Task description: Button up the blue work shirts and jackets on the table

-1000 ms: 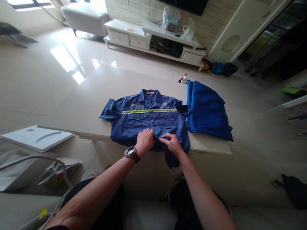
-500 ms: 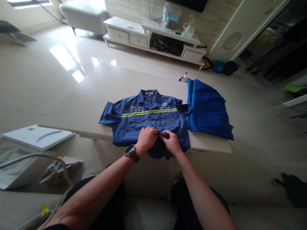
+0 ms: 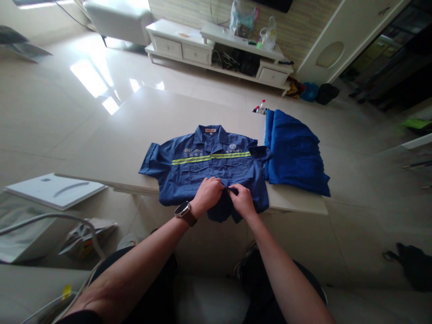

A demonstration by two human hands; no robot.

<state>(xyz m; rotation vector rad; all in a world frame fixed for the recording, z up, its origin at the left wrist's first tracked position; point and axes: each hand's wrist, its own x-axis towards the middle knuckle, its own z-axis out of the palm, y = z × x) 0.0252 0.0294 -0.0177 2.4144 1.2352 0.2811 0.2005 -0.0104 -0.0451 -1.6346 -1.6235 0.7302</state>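
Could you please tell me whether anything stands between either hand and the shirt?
Nothing visible does: the left hand and right hand both already grip the lower front of the shirt. The blue cloth lies off to the right, away from both hands.

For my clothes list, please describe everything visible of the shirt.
The shirt is dark blue, woven-looking cloth, with short-looking sleeves, labelled open collar, flapped chest pockets, pale markings and a yellow stripe. It lies front up on the table, collar far, lower part over the near edge. One sleeve meets the brighter blue cloth; left hand and right hand pinch its lower front.
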